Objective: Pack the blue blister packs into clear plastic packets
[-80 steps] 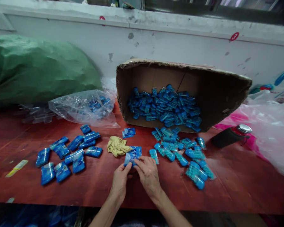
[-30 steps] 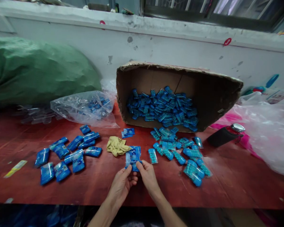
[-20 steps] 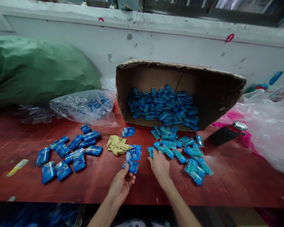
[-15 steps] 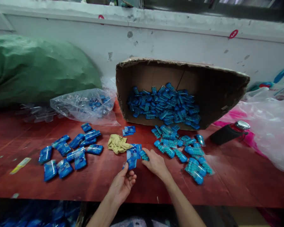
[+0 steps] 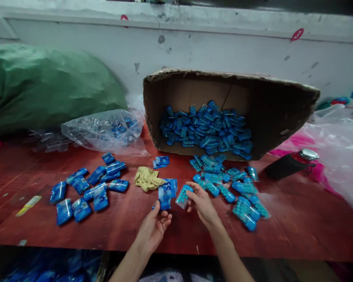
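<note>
My left hand (image 5: pixel 155 227) pinches a small blue printed bag (image 5: pixel 165 203) by its lower edge, just above the red table (image 5: pixel 282 235). My right hand (image 5: pixel 202 203) holds a clear packet of blue pellets (image 5: pixel 182 197) beside that bag. A short stack of blue printed bags (image 5: pixel 168 188) lies right behind the held bag. Loose pellet packets (image 5: pixel 238 192) are scattered to the right of my right hand. To the left lies a group of filled blue bags (image 5: pixel 85 190).
A tipped cardboard box (image 5: pixel 270 102) full of pellet packets stands behind. A yellow cloth (image 5: pixel 147 179), a clear plastic bag (image 5: pixel 106 131), a big green sack (image 5: pixel 47 86), a dark bottle (image 5: pixel 291 163) and white plastic sheeting (image 5: pixel 338 156) surround the work spot.
My right hand let go of the blue bag, reached right to the loose pile, took one pellet packet and brought it back beside the bag that my left hand kept holding.
</note>
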`<state>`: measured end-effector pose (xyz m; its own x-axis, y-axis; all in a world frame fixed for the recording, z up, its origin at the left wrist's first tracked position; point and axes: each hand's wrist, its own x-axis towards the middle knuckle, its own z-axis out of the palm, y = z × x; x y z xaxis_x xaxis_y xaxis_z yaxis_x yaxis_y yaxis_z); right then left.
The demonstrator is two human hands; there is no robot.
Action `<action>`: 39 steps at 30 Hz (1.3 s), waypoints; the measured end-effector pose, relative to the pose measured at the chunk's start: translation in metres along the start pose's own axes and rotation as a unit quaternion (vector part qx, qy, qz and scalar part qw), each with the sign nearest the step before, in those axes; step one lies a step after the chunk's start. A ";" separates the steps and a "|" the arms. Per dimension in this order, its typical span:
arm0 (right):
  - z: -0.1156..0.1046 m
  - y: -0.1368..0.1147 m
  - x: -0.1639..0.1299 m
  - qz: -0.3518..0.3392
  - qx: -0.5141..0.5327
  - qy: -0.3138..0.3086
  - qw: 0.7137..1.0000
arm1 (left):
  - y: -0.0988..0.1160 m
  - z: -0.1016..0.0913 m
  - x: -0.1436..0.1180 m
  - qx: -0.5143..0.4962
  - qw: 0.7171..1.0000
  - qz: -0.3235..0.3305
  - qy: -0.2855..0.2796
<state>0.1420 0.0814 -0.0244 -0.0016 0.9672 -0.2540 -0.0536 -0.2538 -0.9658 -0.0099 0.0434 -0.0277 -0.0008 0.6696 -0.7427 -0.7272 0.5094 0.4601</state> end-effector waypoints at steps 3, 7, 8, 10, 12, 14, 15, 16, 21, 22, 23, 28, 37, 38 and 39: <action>0.006 -0.006 -0.011 0.031 0.158 -0.005 0.987 | -0.002 0.002 -0.001 0.010 1.000 0.014 -0.002; 0.012 -0.009 -0.020 0.037 0.190 0.011 0.981 | -0.006 0.001 -0.001 0.021 0.999 0.034 -0.016; 0.013 -0.009 -0.021 0.036 0.187 0.016 0.982 | -0.006 0.001 0.000 0.020 0.999 0.040 -0.020; 0.015 -0.010 -0.023 0.033 0.174 0.028 0.984 | -0.006 0.000 0.000 0.020 0.998 0.053 -0.025; 0.016 -0.009 -0.025 0.029 0.157 0.036 0.986 | -0.006 0.001 -0.001 0.021 0.997 0.064 -0.030; 0.017 -0.007 -0.026 0.019 0.146 0.044 0.988 | -0.006 0.001 -0.001 0.022 0.996 0.074 -0.034; 0.017 -0.005 -0.027 0.013 0.146 0.049 0.988 | -0.005 0.001 -0.002 0.023 0.996 0.078 -0.036; 0.017 -0.002 -0.027 0.006 0.148 0.053 0.987 | -0.005 0.001 -0.002 0.025 0.996 0.082 -0.038; 0.018 0.005 -0.031 0.001 0.150 0.052 0.987 | -0.005 -0.003 0.000 0.040 0.991 0.114 -0.056; 0.018 0.005 -0.032 0.002 0.148 0.049 0.988 | -0.005 -0.004 0.001 0.041 0.990 0.122 -0.059; 0.018 0.005 -0.032 0.003 0.151 0.048 0.987 | -0.004 -0.005 0.001 0.041 0.990 0.126 -0.058; 0.020 0.002 -0.035 -0.008 0.192 0.073 0.979 | -0.005 -0.004 0.000 0.019 0.995 0.089 -0.036; 0.032 0.019 -0.046 -0.046 0.119 0.109 0.986 | -0.006 0.003 -0.005 -0.019 0.999 0.039 -0.032; 0.032 0.021 -0.047 -0.054 0.112 0.105 0.987 | -0.006 0.003 -0.005 -0.019 0.999 0.037 -0.031; 0.032 0.023 -0.049 -0.061 0.104 0.103 0.987 | -0.005 0.003 -0.005 -0.019 0.999 0.037 -0.029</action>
<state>0.1084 0.0290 -0.0322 0.2194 0.9619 -0.1629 -0.2452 -0.1073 -0.9635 -0.0041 0.0393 -0.0250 -0.0167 0.7350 -0.6779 -0.7522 0.4374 0.4928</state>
